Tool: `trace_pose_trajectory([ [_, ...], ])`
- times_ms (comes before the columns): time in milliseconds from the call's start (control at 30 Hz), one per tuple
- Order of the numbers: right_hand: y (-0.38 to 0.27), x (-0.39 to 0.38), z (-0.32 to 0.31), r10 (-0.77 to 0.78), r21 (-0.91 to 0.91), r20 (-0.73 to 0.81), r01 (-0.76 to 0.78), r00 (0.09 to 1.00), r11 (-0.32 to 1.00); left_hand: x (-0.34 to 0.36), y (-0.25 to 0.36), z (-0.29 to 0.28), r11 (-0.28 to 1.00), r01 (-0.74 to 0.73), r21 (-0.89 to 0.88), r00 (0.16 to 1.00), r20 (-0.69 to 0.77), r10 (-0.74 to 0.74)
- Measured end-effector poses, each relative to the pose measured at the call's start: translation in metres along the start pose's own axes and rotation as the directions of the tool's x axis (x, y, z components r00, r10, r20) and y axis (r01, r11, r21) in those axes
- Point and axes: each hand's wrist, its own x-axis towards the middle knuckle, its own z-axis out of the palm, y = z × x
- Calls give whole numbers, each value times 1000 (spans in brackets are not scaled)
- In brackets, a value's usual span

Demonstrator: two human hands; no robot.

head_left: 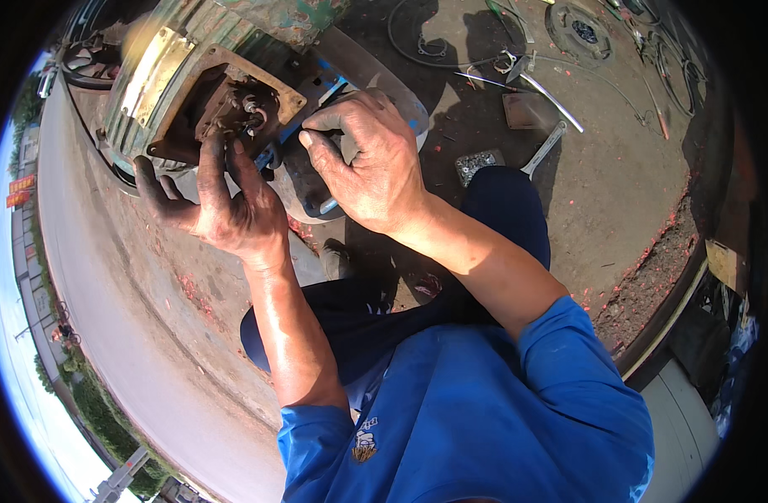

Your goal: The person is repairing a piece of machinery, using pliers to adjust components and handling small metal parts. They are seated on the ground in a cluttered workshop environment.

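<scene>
A rusty square-flanged housing (191, 95) on a worn green metal body (130, 122) opens toward me, with small fittings (255, 114) inside. My left hand (213, 194) has its fingers spread, the middle ones reaching to the opening's lower edge, their tips partly lost in shadow. My right hand (365, 164) is closed beside the housing at a blue-marked metal part (327, 81), thumb and forefinger bent together; whatever is in it is hidden.
Wrenches (542, 149), a silver bar (552, 100), a small tray of hardware (476, 165), a rusty plate (526, 110), hoses (417, 52) and a round part (578, 32) lie on the ground at right. A road (99, 277) runs along the left.
</scene>
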Motion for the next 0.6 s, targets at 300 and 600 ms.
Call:
trace_pose_trajectory([
  [300,88,-101,-188,221,-335,-21,-215,975,917,0,-8,21,997,-81,-13,994,-78,80],
  [600,260,-267,-307,871,-567,-212,-782,443,259,3,-43,14,989,-142,43,979,-141,147],
])
